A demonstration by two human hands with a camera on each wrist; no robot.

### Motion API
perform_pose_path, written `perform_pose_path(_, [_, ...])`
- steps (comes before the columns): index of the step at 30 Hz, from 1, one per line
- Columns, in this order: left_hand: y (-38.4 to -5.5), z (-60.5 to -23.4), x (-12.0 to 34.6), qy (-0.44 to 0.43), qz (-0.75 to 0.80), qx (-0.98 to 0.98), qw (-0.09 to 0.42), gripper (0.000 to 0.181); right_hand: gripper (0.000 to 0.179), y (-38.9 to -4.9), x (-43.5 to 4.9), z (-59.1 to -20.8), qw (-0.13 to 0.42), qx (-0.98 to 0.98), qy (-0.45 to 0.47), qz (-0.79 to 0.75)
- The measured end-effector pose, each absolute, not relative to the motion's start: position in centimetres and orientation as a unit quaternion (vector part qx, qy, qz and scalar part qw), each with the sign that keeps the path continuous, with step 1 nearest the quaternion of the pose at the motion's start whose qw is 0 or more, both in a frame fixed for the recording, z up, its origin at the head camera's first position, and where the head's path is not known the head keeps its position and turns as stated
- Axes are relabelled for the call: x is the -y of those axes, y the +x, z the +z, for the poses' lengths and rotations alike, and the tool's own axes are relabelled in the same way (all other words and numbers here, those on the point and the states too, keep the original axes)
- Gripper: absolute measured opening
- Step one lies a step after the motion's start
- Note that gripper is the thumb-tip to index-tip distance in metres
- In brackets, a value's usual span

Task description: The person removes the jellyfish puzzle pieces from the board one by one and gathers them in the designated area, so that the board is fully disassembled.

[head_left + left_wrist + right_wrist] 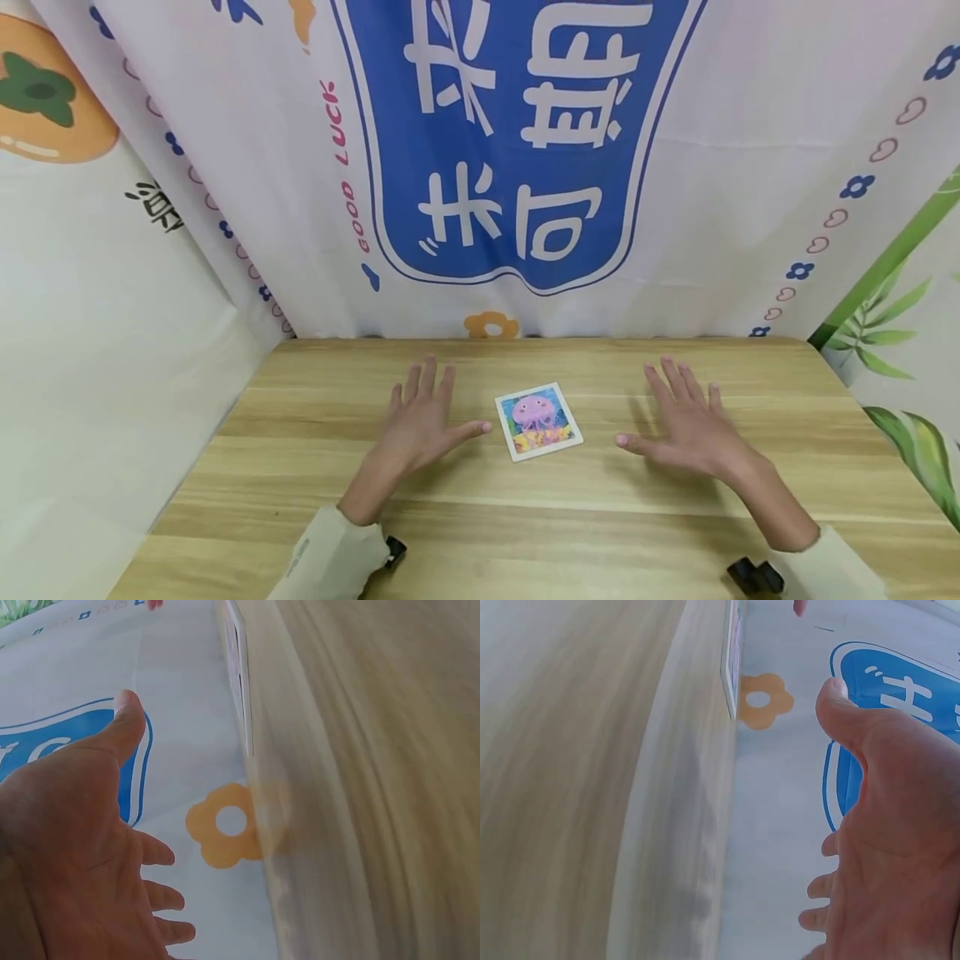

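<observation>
A square picture tile with a white border lies flat on the wooden table, turned slightly askew. Its picture shows a pink jellyfish over yellow ground in blue water. To its left is my left hand, fingers spread, with the thumb tip just short of the tile's edge. My right hand is on the other side, a little farther off, also spread and holding nothing. Both palms face down above the wood. In the wrist views the tile shows nearly edge-on, beyond the left thumb, and likewise the tile beyond the right.
The wooden table ends at the back against a white printed cloth with a blue lettered panel. White cloth hangs at the left, and a leaf-patterned one at the right. Dark wrist-camera mounts sit by both sleeves.
</observation>
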State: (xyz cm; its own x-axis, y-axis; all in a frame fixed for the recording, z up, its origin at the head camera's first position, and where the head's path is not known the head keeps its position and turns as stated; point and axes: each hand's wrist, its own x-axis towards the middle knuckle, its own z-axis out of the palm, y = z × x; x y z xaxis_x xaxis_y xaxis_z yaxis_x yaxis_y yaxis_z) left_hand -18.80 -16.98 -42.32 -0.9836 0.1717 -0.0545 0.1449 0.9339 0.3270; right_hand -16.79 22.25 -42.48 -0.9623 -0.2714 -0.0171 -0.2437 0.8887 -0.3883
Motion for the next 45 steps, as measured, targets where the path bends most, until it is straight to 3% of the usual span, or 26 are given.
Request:
perform_pose_path(10, [-19.9, -42.6, 14.8, 0.096, 0.274, -0.954, 0.08, 0.111, 0.123, -18.0, -20.0, -42.7, 0.035, -0.953, -0.168, -0.251])
perform_pose_path(18, [-20.7, -42.8, 13.9, 0.108, 0.357, -0.921, 0.111, 0.1, 0.116, -19.3, -18.5, -42.8, 0.087, -0.916, -0.209, -0.33])
perform_pose_path(28, [-21.5, -43.4, 13.1, 0.121, 0.385, -0.908, 0.109, 0.07, 0.069, -21.0, -16.9, -42.8, 0.122, -0.887, -0.186, -0.405])
perform_pose_path(35, [-21.5, -43.7, 12.7, 0.111, 0.387, -0.911, 0.086, 0.056, 0.055, -21.8, -15.7, -43.1, 0.144, -0.881, -0.166, -0.419])
perform_pose_path(45, [-21.8, -44.1, 12.7, 0.112, 0.397, -0.906, 0.096, 0.048, 0.037, -22.2, -14.7, -43.7, 0.17, -0.883, -0.154, -0.41])
